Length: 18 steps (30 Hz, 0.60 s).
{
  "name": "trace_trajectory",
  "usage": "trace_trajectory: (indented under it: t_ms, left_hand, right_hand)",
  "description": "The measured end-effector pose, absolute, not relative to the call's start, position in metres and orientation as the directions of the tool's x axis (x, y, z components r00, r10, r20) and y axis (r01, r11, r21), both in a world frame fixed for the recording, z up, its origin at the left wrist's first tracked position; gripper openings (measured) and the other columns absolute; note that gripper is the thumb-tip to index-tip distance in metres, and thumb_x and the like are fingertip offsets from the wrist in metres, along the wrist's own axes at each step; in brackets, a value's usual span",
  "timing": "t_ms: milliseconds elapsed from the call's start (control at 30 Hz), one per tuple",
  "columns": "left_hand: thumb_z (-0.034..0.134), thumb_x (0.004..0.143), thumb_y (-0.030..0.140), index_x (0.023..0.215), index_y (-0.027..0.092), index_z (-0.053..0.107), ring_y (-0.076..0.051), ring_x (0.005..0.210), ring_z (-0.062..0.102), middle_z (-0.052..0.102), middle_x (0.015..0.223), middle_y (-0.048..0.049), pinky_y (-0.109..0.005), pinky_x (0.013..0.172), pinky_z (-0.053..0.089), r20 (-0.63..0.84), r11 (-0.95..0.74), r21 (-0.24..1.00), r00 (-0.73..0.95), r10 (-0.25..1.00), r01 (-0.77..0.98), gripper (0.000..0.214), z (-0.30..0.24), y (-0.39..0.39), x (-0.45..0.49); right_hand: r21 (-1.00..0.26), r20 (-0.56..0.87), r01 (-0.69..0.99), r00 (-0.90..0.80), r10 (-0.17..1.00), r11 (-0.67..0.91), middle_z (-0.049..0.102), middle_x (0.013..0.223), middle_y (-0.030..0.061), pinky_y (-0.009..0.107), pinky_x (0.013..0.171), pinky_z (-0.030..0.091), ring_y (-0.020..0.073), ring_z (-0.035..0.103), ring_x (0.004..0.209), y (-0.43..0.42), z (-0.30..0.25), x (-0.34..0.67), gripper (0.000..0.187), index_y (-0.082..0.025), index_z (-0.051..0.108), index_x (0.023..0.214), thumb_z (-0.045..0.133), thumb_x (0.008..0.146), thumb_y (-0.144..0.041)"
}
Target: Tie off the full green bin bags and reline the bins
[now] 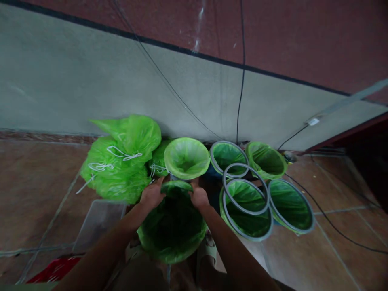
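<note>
A trash bin lined with a green trash bag (172, 248) stands between my feet, its dark inside facing up. My left hand (152, 195) is closed on the bag at the far left of the rim. On the far right of the same rim, my right hand (199, 196) grips the bag too. Between them the bag's edge is folded over the rim; my fingertips are partly hidden. Just beyond my hands, touching or nearly so, stands another bin with a light green bag liner (187, 157).
Filled green bags (121, 169) with white ties lie at the left by the wall. A clear plastic box (100, 222) and a red item (56, 268) lie near my left arm. Several lined bins (291, 206) stand right, with a loose grey ring (226, 190) across two. Black cables (336, 232) trail there.
</note>
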State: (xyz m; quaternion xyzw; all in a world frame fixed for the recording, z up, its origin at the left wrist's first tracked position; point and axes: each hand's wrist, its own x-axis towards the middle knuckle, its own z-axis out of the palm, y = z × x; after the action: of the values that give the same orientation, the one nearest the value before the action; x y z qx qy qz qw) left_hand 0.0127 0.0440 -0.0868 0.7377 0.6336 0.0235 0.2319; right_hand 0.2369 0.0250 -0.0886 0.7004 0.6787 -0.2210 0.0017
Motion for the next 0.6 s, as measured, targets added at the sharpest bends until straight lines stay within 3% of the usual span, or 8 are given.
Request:
trace_trajectory:
  t_ms: [100, 233, 333, 433, 600]
  left_hand:
    - [0.072, 0.074, 0.040, 0.145, 0.013, 0.035, -0.029, 0.126, 0.055, 0.054, 0.141, -0.0178, -0.039, 0.104, 0.043, -0.269, 0.006, 0.487, 0.144, 0.952, 0.873, 0.085, -0.078, 0.041, 0.003]
    - [0.052, 0.088, 0.049, 0.139, 0.011, 0.046, -0.026, 0.123, 0.057, 0.057, 0.138, -0.0158, -0.037, 0.104, 0.044, -0.288, 0.092, 0.548, 0.084, 0.954, 0.832, 0.063, -0.068, 0.045, -0.001]
    - [0.041, 0.095, 0.039, 0.129, 0.015, 0.057, -0.021, 0.115, 0.063, 0.065, 0.129, -0.0107, -0.033, 0.101, 0.045, -0.305, 0.098, 0.536, 0.084, 0.949, 0.838, 0.045, -0.067, 0.051, 0.002]
    - [0.047, 0.092, 0.034, 0.121, 0.017, 0.063, -0.021, 0.109, 0.066, 0.070, 0.121, -0.0087, -0.030, 0.096, 0.047, -0.310, 0.100, 0.522, 0.079, 0.948, 0.847, 0.037, -0.069, 0.054, 0.001]
    - [0.055, 0.086, 0.029, 0.110, 0.021, 0.066, -0.019, 0.097, 0.067, 0.073, 0.107, -0.0047, -0.027, 0.086, 0.048, -0.266, 0.023, 0.452, 0.110, 0.958, 0.892, 0.028, -0.070, 0.045, -0.007]
  right_hand:
    - [-0.390, -0.220, 0.920, -0.043, 0.975, -0.048, 0.063, 0.126, 0.0132, 0.033, 0.097, 0.044, 0.0256, 0.058, 0.115, 0.025, -0.080, 0.236, 0.059, -0.015, 0.051, 0.133, 0.068, 0.078, -0.025]
    - [-0.489, -0.068, 0.868, -0.134, 0.989, 0.084, 0.064, 0.125, 0.0106, 0.033, 0.103, 0.040, 0.0229, 0.056, 0.117, 0.040, -0.074, 0.220, 0.041, -0.017, 0.059, 0.126, 0.056, 0.089, -0.033]
    - [-0.476, -0.140, 0.873, -0.194, 0.971, 0.106, 0.070, 0.115, 0.0077, 0.030, 0.098, 0.043, 0.0201, 0.062, 0.108, 0.053, -0.078, 0.207, 0.031, -0.019, 0.066, 0.118, 0.050, 0.094, -0.031]
    - [-0.404, -0.243, 0.911, -0.195, 0.950, 0.084, 0.071, 0.112, 0.0060, 0.027, 0.094, 0.045, 0.0193, 0.065, 0.103, 0.059, -0.087, 0.203, 0.028, -0.022, 0.067, 0.116, 0.053, 0.092, -0.026]
    - [-0.298, -0.277, 0.953, -0.138, 0.951, 0.052, 0.071, 0.112, 0.0087, 0.027, 0.087, 0.046, 0.0212, 0.065, 0.101, 0.056, -0.091, 0.205, 0.030, -0.021, 0.065, 0.118, 0.056, 0.089, -0.019]
